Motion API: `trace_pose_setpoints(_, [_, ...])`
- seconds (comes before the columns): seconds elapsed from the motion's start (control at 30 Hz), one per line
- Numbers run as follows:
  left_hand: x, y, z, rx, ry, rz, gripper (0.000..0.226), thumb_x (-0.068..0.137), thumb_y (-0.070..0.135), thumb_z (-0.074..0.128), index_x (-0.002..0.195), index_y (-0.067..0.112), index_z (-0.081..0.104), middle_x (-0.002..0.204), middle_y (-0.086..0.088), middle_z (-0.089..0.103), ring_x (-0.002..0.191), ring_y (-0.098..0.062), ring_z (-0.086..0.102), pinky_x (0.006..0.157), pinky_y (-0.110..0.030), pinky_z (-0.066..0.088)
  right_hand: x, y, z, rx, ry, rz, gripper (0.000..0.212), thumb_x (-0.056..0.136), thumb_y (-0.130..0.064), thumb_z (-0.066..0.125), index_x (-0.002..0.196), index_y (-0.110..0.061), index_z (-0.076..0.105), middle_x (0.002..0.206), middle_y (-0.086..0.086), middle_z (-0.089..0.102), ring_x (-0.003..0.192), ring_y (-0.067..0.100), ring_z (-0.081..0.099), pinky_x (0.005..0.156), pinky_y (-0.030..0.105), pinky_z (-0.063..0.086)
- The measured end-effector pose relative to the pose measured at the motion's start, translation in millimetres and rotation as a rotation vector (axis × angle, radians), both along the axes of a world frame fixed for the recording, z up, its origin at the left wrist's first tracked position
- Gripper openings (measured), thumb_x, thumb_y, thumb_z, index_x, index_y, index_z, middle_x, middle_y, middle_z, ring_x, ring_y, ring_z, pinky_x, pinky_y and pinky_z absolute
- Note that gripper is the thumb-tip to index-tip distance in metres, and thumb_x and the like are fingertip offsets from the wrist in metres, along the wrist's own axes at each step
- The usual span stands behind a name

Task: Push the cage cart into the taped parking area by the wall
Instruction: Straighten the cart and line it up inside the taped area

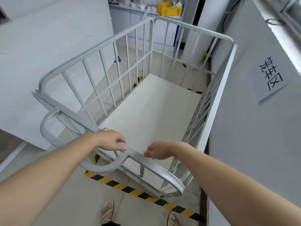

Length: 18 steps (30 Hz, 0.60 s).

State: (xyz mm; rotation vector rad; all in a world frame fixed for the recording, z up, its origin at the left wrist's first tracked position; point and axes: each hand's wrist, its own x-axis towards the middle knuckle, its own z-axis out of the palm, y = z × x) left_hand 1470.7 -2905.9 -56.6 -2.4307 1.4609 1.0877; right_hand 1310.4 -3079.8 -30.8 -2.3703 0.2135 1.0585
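Observation:
A grey metal cage cart (91, 51) with barred sides and a white floor panel (151, 108) stands close along the wall (254, 128) on the right. Yellow-and-black tape (130, 190) runs on the floor under its near end, and more tape pieces show at the far corners (197, 91). My left hand (112, 141) rests on the cart's near top rail (140, 158), fingers curled over it. My right hand (156, 151) hovers just above the same rail, fingers loosely apart, holding nothing.
A paper sign (271, 75) with handwritten characters hangs on the right wall. A white wall panel (40, 62) stands left of the cart. Farther back are a counter with a yellow box (169, 8) and a white column (195, 39). My feet (106, 212) stand before the tape.

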Motion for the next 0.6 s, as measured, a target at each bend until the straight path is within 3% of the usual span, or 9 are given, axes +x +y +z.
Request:
trace_pose_setpoints(0.13, [62,40,4,-0.062,-0.113,-0.022,0.042,0.094,0.055,0.042,0.126,0.033,0.056,0.125,0.007,0.056,0.121,-0.016,0.05,0.105,-0.038,0.03,44,49,-1,0.029,-0.024,-0.131,0.064,0.098,-0.057,0.031,0.129,-0.007,0.055,0.128,0.01,0.059,0.115,0.027,0.054,0.103,0.045,0.041])
trace_pose_setpoints(0.23, [107,68,2,-0.051,-0.204,-0.053,0.049,0.092,0.061,0.039,0.133,0.034,0.05,0.132,0.007,0.053,0.125,-0.017,0.048,0.107,-0.041,0.028,69,79,-8,0.035,-0.003,-0.278,0.068,0.097,-0.059,0.026,0.134,-0.007,0.05,0.135,0.01,0.054,0.123,0.028,0.05,0.106,0.045,0.037])
trace_pose_setpoints(0.37, [150,89,6,-0.001,-0.321,-0.048,0.048,0.089,0.068,0.034,0.117,0.035,0.054,0.12,0.009,0.06,0.12,-0.016,0.049,0.106,-0.042,0.025,85,103,-16,0.003,0.005,-0.43,0.067,0.098,-0.058,0.022,0.133,-0.009,0.048,0.136,0.011,0.053,0.124,0.03,0.049,0.103,0.042,0.037])
trace_pose_setpoints(0.47, [153,86,8,0.033,-0.348,-0.126,0.042,0.091,0.066,0.034,0.101,0.028,0.05,0.11,0.003,0.057,0.115,-0.02,0.051,0.102,-0.041,0.03,83,111,-20,-0.036,-0.024,-0.498,0.063,0.098,-0.059,0.021,0.126,-0.01,0.051,0.129,0.011,0.056,0.117,0.029,0.052,0.098,0.041,0.04])
trace_pose_setpoints(0.6, [145,91,2,-0.028,-0.415,-0.159,0.052,0.092,0.065,0.03,0.111,0.022,0.051,0.116,0.0,0.055,0.116,-0.021,0.049,0.102,-0.039,0.03,78,112,-22,-0.052,-0.034,-0.509,0.064,0.097,-0.06,0.02,0.121,-0.011,0.052,0.124,0.011,0.058,0.111,0.028,0.053,0.095,0.041,0.042])
